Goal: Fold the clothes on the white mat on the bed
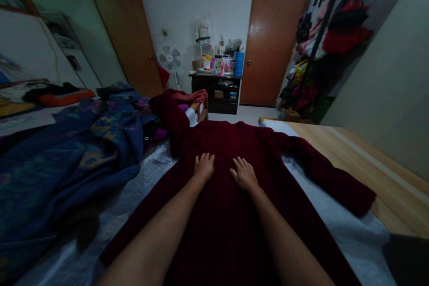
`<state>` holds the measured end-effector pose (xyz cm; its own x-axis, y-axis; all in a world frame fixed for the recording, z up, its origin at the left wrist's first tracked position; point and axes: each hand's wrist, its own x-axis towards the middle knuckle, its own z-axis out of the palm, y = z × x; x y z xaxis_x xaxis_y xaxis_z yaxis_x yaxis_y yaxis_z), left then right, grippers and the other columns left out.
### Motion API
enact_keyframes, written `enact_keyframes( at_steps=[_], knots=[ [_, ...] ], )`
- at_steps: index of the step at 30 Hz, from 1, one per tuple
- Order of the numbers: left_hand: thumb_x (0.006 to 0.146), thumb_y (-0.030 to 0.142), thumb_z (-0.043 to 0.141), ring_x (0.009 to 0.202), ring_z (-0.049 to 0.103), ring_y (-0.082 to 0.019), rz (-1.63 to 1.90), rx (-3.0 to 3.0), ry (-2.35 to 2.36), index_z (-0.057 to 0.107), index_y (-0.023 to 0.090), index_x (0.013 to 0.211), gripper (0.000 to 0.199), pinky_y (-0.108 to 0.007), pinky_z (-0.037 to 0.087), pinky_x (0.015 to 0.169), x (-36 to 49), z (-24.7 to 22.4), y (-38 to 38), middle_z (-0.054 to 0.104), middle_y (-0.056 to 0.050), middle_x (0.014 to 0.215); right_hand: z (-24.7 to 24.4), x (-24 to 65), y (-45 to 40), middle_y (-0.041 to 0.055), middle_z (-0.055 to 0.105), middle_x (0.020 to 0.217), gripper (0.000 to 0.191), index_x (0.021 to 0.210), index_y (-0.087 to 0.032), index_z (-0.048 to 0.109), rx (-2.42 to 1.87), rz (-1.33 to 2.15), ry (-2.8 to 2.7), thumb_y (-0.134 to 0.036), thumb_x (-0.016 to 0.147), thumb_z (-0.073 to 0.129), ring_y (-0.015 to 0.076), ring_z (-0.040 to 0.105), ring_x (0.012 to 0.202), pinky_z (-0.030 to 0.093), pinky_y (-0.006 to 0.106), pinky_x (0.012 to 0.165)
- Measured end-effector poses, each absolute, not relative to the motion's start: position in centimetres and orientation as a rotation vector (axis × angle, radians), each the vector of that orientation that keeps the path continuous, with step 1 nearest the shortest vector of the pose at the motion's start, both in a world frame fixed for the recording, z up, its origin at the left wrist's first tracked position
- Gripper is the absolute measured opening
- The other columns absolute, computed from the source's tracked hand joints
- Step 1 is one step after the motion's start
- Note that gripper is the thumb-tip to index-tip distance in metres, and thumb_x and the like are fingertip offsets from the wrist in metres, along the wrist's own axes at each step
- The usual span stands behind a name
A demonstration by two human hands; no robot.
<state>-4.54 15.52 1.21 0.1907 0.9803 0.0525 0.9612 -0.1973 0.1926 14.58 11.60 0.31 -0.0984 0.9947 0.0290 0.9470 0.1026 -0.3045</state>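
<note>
A long dark red coat [231, 223] lies spread out over the bed, its collar end away from me. One sleeve [321, 165] stretches out to the right, across the bed edge onto a wooden board. The other sleeve [170, 118] is bent up toward the pile on the left. My left hand [204, 166] rests flat on the upper part of the coat, fingers spread. To its right my right hand [244, 173] lies on the same cloth, also flat with fingers apart. Neither hand grips anything.
Left of the coat is a heap of blue patterned clothing [90, 143]. A light bed sheet [150, 187] shows beneath. A wooden board [378, 161] runs along the right side. Farther off stand a black cabinet [214, 103], a fan [170, 59] and a wooden door [275, 44].
</note>
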Motion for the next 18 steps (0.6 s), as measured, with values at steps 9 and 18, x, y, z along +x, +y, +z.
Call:
enact_keyframes(
  at_steps=[9,18],
  knots=[
    [0.093,0.039,0.042,0.144,0.024,-0.035,0.184,2.329,1.622,0.042,0.029,0.142,0.050,-0.071,0.026,0.105,-0.6,0.9,9.4,0.032,-0.010,0.156,0.0,15.8,7.6,0.0083,0.040,0.151,0.051,0.141,-0.015,0.047,-1.857,0.224,-2.149,-0.037,0.095,0.042,0.0247,0.031,0.142,0.021,0.040,0.116],
    [0.097,0.031,0.039,0.138,0.038,-0.022,0.482,2.551,1.575,0.051,0.025,0.135,0.040,-0.049,0.025,0.115,-1.8,-0.1,6.6,0.047,-0.005,0.148,0.2,15.1,4.3,0.0098,0.043,0.149,0.047,0.135,-0.016,0.052,-1.893,0.330,-2.003,-0.031,0.092,0.047,0.0237,0.034,0.140,0.020,0.044,0.116]
  ],
)
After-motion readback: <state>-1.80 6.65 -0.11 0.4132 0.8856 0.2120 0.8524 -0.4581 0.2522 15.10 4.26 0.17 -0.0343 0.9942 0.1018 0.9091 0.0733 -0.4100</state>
